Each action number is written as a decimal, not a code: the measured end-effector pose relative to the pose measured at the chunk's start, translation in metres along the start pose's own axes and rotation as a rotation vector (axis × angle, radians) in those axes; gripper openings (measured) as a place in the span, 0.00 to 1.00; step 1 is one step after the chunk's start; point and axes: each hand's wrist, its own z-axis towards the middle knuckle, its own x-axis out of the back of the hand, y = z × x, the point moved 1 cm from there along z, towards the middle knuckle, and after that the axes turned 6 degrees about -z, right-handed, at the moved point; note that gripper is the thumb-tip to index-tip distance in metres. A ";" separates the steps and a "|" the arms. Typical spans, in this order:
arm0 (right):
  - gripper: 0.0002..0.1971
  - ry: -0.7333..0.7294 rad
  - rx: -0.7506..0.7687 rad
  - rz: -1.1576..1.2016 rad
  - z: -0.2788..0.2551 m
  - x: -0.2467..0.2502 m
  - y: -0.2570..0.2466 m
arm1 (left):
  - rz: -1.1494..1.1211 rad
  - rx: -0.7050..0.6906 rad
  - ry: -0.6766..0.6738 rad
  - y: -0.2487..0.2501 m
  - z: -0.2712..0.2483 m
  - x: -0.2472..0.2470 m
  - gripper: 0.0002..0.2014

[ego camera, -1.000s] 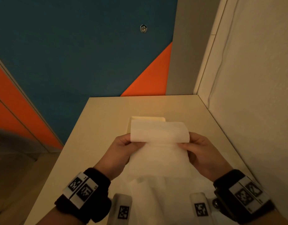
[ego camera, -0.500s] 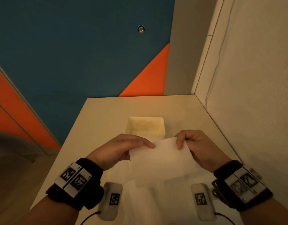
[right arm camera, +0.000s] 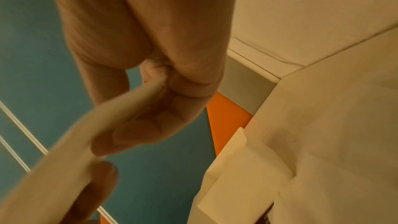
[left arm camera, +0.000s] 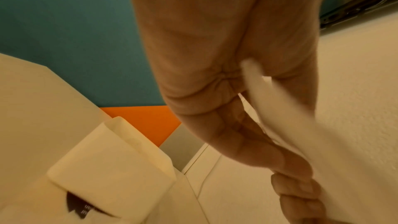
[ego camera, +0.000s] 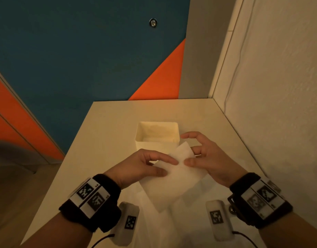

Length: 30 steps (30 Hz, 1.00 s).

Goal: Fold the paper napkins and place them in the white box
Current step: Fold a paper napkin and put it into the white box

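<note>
Paper napkin point(ego camera: 175, 178) was pinched by my left hand point(ego camera: 145, 165) and right hand point(ego camera: 206, 156), held tilted just before the white box point(ego camera: 157, 135). Judgement: align edges, then crease firmly, since thin paper skews easily.

Near edge of the folded white paper napkin point(right arm camera: 53, 159) was motion-blurred in both wrist views. The dark printed mark point(left arm camera: 79, 209) on the white rectangular box point(left arm camera: 112, 168) was too small to read.
</note>
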 end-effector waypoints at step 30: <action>0.10 0.345 -0.363 -0.586 0.000 0.005 0.121 | 0.418 0.351 0.897 -0.179 -0.077 0.128 0.22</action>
